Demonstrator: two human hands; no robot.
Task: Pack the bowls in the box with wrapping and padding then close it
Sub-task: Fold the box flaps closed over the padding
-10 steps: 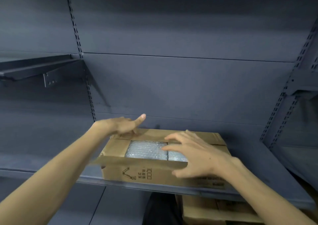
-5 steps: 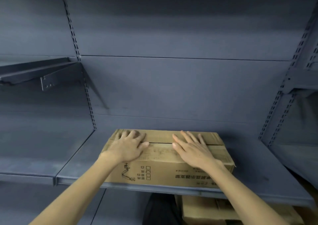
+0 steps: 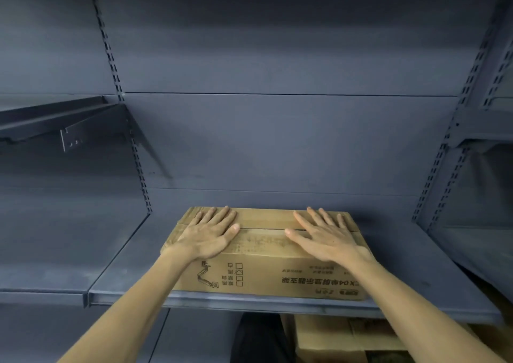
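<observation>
Two bare forearms reach in from the near edge, one from the lower left and one from the lower right. Below the shelf front, low in the middle, a dark shape shows, and just right of it sits a second cardboard box (image 3: 333, 340), only partly in view.

Above these runs the front lip of a dark grey metal shelf (image 3: 416, 293), and on it stands the cardboard box (image 3: 263, 273) of the task, its near face at the lip. That face carries dark upside-down print, a small line drawing toward the left and a column of little squares beside it.

On top, both flaps lie down flat and meet in a thin seam that runs left to right. The left hand (image 3: 208, 233) lies palm down over the left part of the lid, fingers straight and spread, reaching across the seam onto the far flap; its grip is released, pressing and holding nothing. The right hand (image 3: 327, 235) lies the same way over the right part of the lid, fingers straight and fanned out toward the far edge, thumb pointing left along the seam; its grip is released too. The bowls and their padding cannot be seen.

Farther back rises the plain grey rear panel (image 3: 277, 140). Slotted uprights stand at far left and far right. At upper left a higher shelf (image 3: 50, 115) juts out on a bracket.
</observation>
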